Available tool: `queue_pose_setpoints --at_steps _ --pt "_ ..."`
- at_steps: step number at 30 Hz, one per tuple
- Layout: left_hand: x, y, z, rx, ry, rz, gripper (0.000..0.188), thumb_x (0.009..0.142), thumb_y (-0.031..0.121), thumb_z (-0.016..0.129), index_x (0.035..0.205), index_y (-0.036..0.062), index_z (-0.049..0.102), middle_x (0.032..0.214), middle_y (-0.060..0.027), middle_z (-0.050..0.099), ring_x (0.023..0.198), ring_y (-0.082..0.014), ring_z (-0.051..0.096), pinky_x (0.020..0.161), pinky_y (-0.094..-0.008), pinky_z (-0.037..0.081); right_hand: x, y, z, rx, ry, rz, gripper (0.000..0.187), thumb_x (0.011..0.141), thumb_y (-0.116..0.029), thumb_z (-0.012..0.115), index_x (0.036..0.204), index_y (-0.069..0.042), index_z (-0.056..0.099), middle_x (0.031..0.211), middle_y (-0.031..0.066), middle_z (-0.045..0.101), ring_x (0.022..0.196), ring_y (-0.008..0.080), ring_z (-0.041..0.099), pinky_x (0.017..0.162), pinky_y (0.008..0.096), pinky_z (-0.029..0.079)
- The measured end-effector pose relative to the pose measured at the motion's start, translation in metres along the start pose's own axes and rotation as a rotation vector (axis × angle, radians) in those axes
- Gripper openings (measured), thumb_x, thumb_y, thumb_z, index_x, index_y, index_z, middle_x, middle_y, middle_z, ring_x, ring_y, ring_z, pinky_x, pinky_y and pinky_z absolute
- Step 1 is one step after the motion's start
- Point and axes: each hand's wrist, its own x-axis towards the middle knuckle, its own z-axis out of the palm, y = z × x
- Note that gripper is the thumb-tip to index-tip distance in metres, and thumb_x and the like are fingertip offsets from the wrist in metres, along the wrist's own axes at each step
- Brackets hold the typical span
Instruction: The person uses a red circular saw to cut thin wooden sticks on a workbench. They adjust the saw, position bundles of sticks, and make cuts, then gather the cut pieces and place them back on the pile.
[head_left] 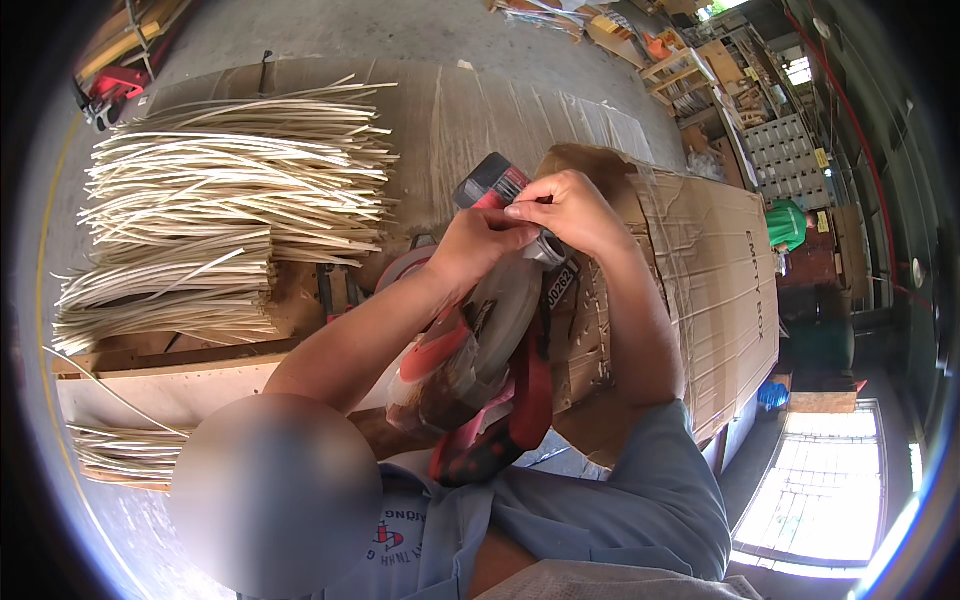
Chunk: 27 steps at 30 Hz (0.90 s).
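My left hand [478,242] and my right hand [575,213] meet near the middle of the view, thumbs and fingertips pinched close together. Whatever is between the fingertips is too small or hidden to make out. Right behind my fingers is a red and black cordless power tool with a dark battery block [492,180]; my hands cover part of it. Below my hands lies a large roll of clear tape [497,305], partly hidden by my left forearm. A red and black strap-like piece [510,430] curves beneath it, close to my body.
Bundles of thin pale cane-like strips [240,175] lie on the worktable at left, with more strips [125,450] lower down. A big cardboard box [705,270] stands close on the right. Farther right is a person in green [787,225]. A red pallet jack [112,90] is far left.
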Motion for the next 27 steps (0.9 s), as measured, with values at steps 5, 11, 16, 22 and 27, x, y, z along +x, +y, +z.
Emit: queue_pose_setpoints --at_steps 5,11,16,22,27 --pt "0.008 -0.006 0.004 -0.062 0.000 -0.011 0.025 0.093 0.017 0.079 0.108 -0.0034 0.079 0.092 -0.0041 0.073 0.085 -0.0094 0.063 0.077 -0.0285 0.051 -0.004 0.003 -0.001 0.025 0.003 0.040 0.029 0.092 -0.027 0.078 0.092 0.002 0.078 0.073 0.0149 0.072 0.068 0.0180 0.067 0.069 0.0333 0.053" --pt "0.006 -0.002 0.005 -0.048 0.019 0.046 0.019 0.093 0.012 0.076 0.101 -0.0041 0.078 0.091 -0.0048 0.073 0.083 -0.0113 0.063 0.076 -0.0289 0.051 -0.041 -0.007 -0.018 -0.095 0.018 0.079 0.038 0.092 -0.035 0.079 0.102 0.002 0.077 0.081 0.0155 0.073 0.072 0.0233 0.068 0.070 0.0357 0.053" --pt "0.006 -0.001 0.009 -0.072 0.020 0.033 0.018 0.092 0.011 0.075 0.102 -0.0041 0.078 0.092 -0.0072 0.074 0.085 -0.0127 0.065 0.078 -0.0292 0.052 -0.066 0.007 -0.012 -0.091 0.029 0.091 0.048 0.090 -0.036 0.081 0.115 0.005 0.073 0.096 0.0196 0.075 0.080 0.0223 0.072 0.073 0.0368 0.056" --pt "0.007 -0.001 0.010 -0.042 0.035 0.025 0.019 0.091 0.012 0.075 0.101 -0.0042 0.078 0.091 -0.0080 0.075 0.084 -0.0134 0.066 0.077 -0.0293 0.053 -0.069 0.012 -0.005 -0.004 0.071 0.161 0.052 0.089 -0.033 0.083 0.115 0.010 0.071 0.100 0.0210 0.077 0.081 0.0213 0.073 0.073 0.0366 0.057" --pt "0.009 0.004 0.008 -0.021 0.036 0.042 0.020 0.090 0.013 0.075 0.099 -0.0046 0.078 0.089 -0.0074 0.075 0.081 -0.0129 0.066 0.075 -0.0289 0.053 -0.066 0.012 0.006 -0.043 0.145 0.178 0.045 0.084 -0.028 0.084 0.110 0.008 0.073 0.095 0.0198 0.076 0.078 0.0232 0.073 0.072 0.0363 0.057"
